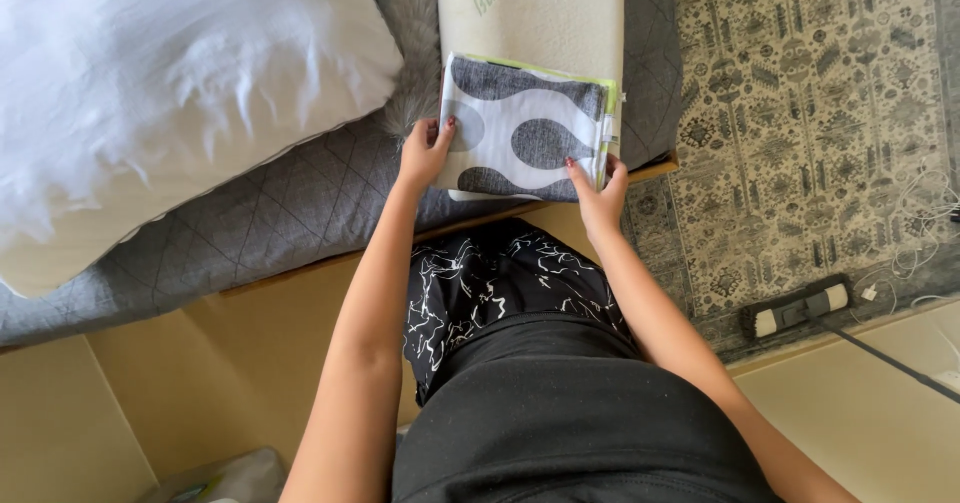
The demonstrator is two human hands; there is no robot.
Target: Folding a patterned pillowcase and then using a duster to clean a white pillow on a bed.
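A folded cloth point(525, 128) with a grey and white wavy pattern and a light green edge lies on the grey quilted bed cover point(290, 208), partly on top of a beige pillow point(545, 8). My left hand point(425, 153) grips the cloth's left edge. Its lower right corner is held by my right hand point(600, 195), thumb on top. Both arms reach forward from my body over the bed's edge.
A large white pillow point(150, 83) fills the upper left of the bed. A patterned rug point(810, 113) covers the floor on the right. A flat mop head point(795, 308) with its handle and white cables point(915, 233) lie at the rug's lower right.
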